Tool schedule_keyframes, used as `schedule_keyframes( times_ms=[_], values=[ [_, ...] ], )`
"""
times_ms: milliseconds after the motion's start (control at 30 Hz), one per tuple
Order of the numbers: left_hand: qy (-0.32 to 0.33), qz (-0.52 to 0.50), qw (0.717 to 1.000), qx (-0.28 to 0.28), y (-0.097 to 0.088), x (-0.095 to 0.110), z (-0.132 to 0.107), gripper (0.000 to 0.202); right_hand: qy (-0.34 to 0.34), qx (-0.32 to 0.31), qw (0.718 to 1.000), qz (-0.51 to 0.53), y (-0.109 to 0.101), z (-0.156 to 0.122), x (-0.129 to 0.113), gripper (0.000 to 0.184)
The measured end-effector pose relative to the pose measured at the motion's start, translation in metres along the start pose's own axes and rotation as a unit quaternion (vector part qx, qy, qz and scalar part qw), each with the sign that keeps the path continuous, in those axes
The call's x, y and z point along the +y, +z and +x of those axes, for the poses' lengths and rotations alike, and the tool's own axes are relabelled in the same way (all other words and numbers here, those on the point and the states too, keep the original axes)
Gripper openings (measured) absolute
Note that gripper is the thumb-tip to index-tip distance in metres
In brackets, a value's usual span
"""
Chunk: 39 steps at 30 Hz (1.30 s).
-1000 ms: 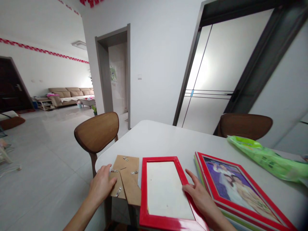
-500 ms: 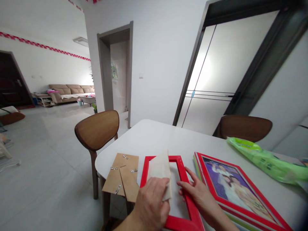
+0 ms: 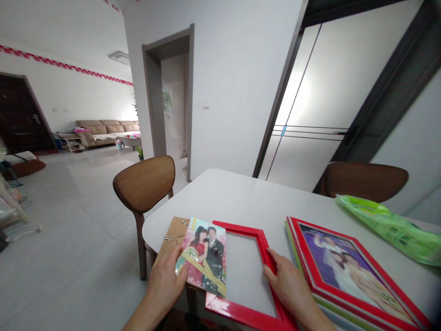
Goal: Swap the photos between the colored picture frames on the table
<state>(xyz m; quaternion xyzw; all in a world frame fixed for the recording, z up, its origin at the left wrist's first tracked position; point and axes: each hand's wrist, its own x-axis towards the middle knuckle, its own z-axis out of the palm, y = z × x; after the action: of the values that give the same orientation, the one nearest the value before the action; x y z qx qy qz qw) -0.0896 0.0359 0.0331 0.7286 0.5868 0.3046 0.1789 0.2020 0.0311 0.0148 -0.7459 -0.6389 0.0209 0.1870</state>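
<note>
Between the thumb and fingers of my left hand [image 3: 167, 276] is a photo print [image 3: 203, 257] of a couple, its picture side up, overlapping the left side of a red picture frame [image 3: 260, 248]. The frame lies on the table with its middle open, the white tabletop showing through. My right hand [image 3: 287, 278] grips the frame's right side, thumb on top. Partly under the photo and my left hand lies a brown backing board [image 3: 174, 230] with metal clips.
A stack of frames, topped by a red framed wedding photo [image 3: 351, 271], sits on the white table [image 3: 234, 193] at right. Behind it lies a green plastic bag [image 3: 389, 230]. Wooden chairs stand at the left [image 3: 146, 184] and far right [image 3: 365, 179].
My left hand has moved left and turned the print over, so its picture now shows instead of its pale back. The frame's opening is more exposed. My right hand stays at the frame's right side.
</note>
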Motion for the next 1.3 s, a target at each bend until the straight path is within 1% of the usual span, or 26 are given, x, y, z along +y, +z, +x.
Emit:
schedule_keyframes(
  times_ms=[67,133,233,300,333,367,400,433,500,567,633,667,733,767,800,833,867,933,967,1000,1067,1100,1133,1200,1233,1300],
  values=[
    [0.028,0.059,0.998,-0.011,0.001,0.002,-0.002,0.034,-0.012,0.008,1.000,0.001,0.001,-0.001,0.002,0.042],
    [0.046,0.097,0.994,-0.013,0.000,0.004,-0.003,0.032,-0.023,0.016,1.000,0.009,0.002,-0.001,0.003,0.040],
    [0.049,0.127,0.991,-0.009,-0.003,0.006,-0.005,0.031,-0.043,0.055,0.997,0.031,0.001,-0.003,-0.004,0.038],
    [0.051,0.140,0.989,-0.009,-0.004,0.006,-0.006,0.030,-0.049,0.082,0.992,0.088,0.000,-0.005,-0.016,0.038],
    [0.054,0.144,0.988,-0.009,-0.005,0.007,-0.006,0.030,-0.044,0.078,0.986,0.137,0.001,-0.006,-0.024,0.039],
    [0.061,0.143,0.988,-0.009,-0.005,0.007,-0.006,0.031,-0.032,0.059,0.978,0.199,0.002,-0.008,-0.034,0.041],
    [0.073,0.138,0.988,-0.009,-0.004,0.008,-0.007,0.032,-0.013,0.029,0.963,0.267,0.003,-0.009,-0.044,0.042],
    [0.090,0.128,0.988,-0.012,-0.002,0.009,-0.008,0.034,0.013,-0.004,0.942,0.334,0.006,-0.009,-0.055,0.045],
    [0.138,0.099,0.985,-0.032,0.003,0.013,-0.010,0.042,0.073,-0.060,0.888,0.449,0.010,-0.009,-0.075,0.051],
    [0.183,0.072,0.978,-0.065,0.010,0.019,-0.013,0.052,0.115,-0.096,0.831,0.536,0.010,-0.006,-0.094,0.055],
    [0.203,0.055,0.973,-0.090,0.018,0.024,-0.014,0.061,0.120,-0.131,0.776,0.606,0.004,-0.003,-0.109,0.051],
    [0.207,0.046,0.973,-0.088,0.022,0.026,-0.013,0.063,0.113,-0.147,0.750,0.634,-0.002,-0.002,-0.115,0.047],
    [0.216,0.013,0.975,-0.056,0.025,0.030,-0.009,0.059,0.093,-0.169,0.712,0.675,-0.017,-0.001,-0.126,0.040],
    [0.223,-0.016,0.974,-0.032,0.025,0.032,-0.005,0.057,0.084,-0.172,0.702,0.686,-0.025,-0.001,-0.129,0.039],
    [0.225,-0.054,0.973,-0.005,0.025,0.035,-0.002,0.053,0.079,-0.166,0.698,0.692,-0.031,-0.001,-0.132,0.040],
    [0.216,-0.100,0.971,0.021,0.023,0.039,0.001,0.048,0.079,-0.154,0.700,0.693,-0.035,-0.002,-0.132,0.043],
    [0.194,-0.152,0.968,0.046,0.021,0.044,0.004,0.043,0.086,-0.137,0.707,0.689,-0.037,-0.003,-0.132,0.046],
    [0.117,-0.262,0.954,0.090,0.018,0.058,0.005,0.036,0.129,-0.118,0.719,0.672,-0.033,-0.006,-0.126,0.051],
    [0.075,-0.319,0.939,0.101,0.018,0.066,0.005,0.034,0.152,-0.118,0.721,0.665,-0.029,-0.008,-0.122,0.052],
    [0.039,-0.374,0.921,0.099,0.019,0.073,0.003,0.033,0.167,-0.121,0.720,0.663,-0.024,-0.009,-0.118,0.051],
    [-0.006,-0.463,0.884,0.070,0.024,0.083,0.000,0.035,0.171,-0.120,0.712,0.670,-0.017,-0.012,-0.107,0.048],
    [-0.017,-0.487,0.871,0.053,0.027,0.086,-0.002,0.036,0.162,-0.106,0.712,0.675,-0.015,-0.012,-0.101,0.046],
    [-0.022,-0.500,0.865,0.040,0.030,0.086,-0.002,0.038,0.155,-0.088,0.718,0.673,-0.016,-0.011,-0.094,0.045],
    [-0.029,-0.496,0.867,0.023,0.035,0.079,-0.002,0.045,0.162,-0.063,0.744,0.645,-0.020,-0.009,-0.077,0.048],
    [-0.035,-0.482,0.875,0.013,0.036,0.074,-0.002,0.048,0.169,-0.064,0.762,0.622,-0.022,-0.007,-0.068,0.050],
    [-0.043,-0.423,0.905,-0.026,0.036,0.064,-0.002,0.050,0.179,-0.083,0.796,0.573,-0.026,-0.003,-0.049,0.053]
  ],
)
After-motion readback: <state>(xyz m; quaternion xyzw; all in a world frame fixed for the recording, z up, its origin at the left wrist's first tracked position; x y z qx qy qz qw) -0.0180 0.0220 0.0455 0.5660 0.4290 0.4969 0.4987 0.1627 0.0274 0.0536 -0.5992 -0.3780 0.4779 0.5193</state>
